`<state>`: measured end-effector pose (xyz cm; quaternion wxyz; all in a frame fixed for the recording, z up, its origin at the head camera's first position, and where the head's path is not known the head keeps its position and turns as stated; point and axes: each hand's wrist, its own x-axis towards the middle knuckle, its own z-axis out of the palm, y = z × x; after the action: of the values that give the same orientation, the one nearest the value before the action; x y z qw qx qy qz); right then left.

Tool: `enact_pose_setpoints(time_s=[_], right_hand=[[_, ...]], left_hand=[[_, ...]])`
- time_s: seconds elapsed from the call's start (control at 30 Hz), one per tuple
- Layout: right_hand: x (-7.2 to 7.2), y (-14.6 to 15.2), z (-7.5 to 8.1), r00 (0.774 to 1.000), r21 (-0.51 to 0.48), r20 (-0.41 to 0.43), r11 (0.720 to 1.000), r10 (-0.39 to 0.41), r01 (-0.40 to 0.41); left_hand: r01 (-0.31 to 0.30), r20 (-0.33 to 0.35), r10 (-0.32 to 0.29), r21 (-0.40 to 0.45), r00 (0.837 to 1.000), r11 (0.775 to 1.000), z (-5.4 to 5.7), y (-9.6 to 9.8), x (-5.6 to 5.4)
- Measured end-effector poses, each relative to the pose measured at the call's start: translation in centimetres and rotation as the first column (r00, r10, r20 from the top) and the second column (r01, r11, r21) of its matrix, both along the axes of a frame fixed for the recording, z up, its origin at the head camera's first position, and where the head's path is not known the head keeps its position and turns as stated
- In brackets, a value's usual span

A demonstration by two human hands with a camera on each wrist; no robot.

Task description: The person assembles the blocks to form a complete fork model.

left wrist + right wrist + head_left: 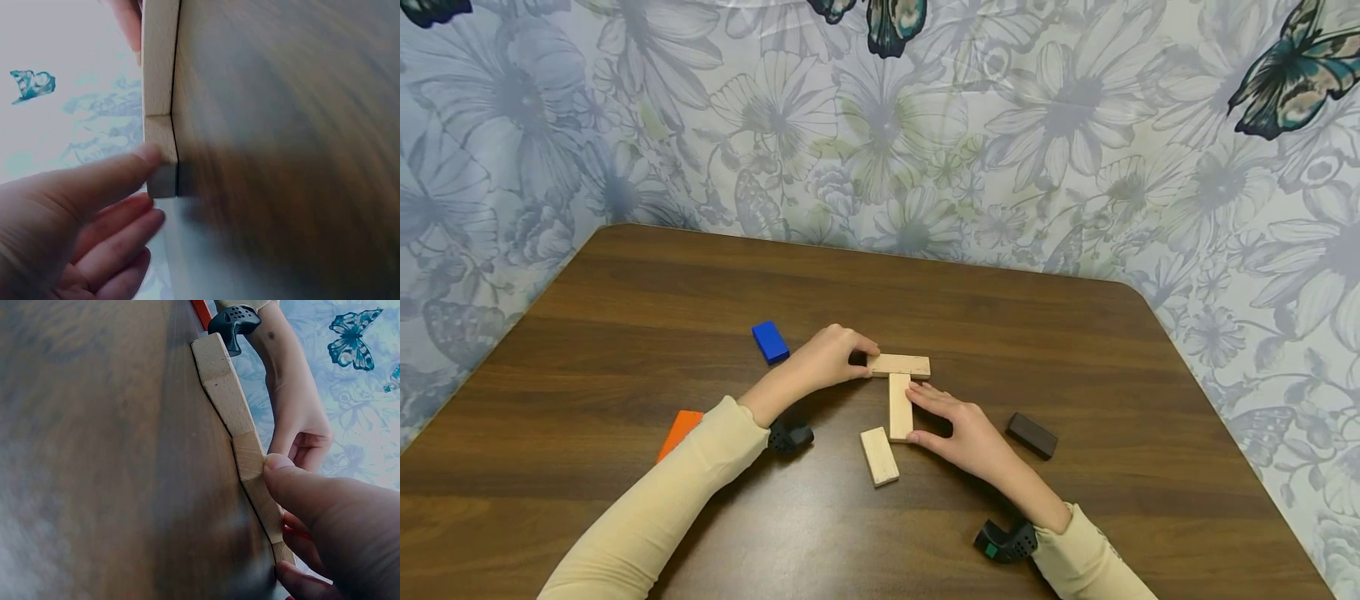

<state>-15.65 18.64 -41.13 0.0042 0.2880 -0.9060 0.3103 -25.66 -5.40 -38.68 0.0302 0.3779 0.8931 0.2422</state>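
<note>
Two plain wooden blocks lie flat on the table in a T shape. My left hand (822,360) pinches the left end of the crosswise block (910,367), its thumb on the near side and its other fingers beyond. The upright of the T is a second wooden block (900,404), its far end against the crosswise one. My right hand (966,435) holds this second block, the thumb at its near end and fingertips along its right side near the top. A third wooden block (879,457) lies slightly turned, just left of the T's foot.
A blue block (771,342) lies beyond my left wrist. An orange block (681,433) is partly hidden by my left sleeve. To the right of my right hand lies a dark brown block (1032,436). The wooden table (1112,358) ends at a flower-patterned cloth (910,167).
</note>
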Motion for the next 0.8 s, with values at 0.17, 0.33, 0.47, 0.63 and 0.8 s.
enact_pose_setpoints(time_s=[0.17,0.33,0.47,0.63,0.8], right_hand=[[0.1,0.0,-0.1,1.000,-0.006,0.000,1.000,0.005,-0.005],[0.2,-0.1,-0.2,1.000,-0.010,0.005,1.000,0.008,-0.008],[0.3,-0.1,-0.2,1.000,-0.014,0.005,1.000,0.009,-0.009],[0.3,0.0,0.0,1.000,-0.014,0.006,1.000,0.009,-0.009],[0.3,0.1,-0.1,1.000,-0.023,-0.003,1.000,0.009,-0.009]], left_hand=[[-0.017,-0.005,0.018,0.031,1.000,0.999,0.9,-0.6,0.8],[-0.008,0.007,0.007,0.070,1.000,0.998,2.4,-1.6,3.5],[0.031,0.026,-0.033,0.060,0.999,0.998,2.7,-2.2,6.7],[0.006,0.027,-0.006,-0.003,1.000,1.000,2.3,-1.9,10.4],[-0.025,-0.003,0.025,-0.062,1.000,0.998,1.7,-0.9,13.0]])
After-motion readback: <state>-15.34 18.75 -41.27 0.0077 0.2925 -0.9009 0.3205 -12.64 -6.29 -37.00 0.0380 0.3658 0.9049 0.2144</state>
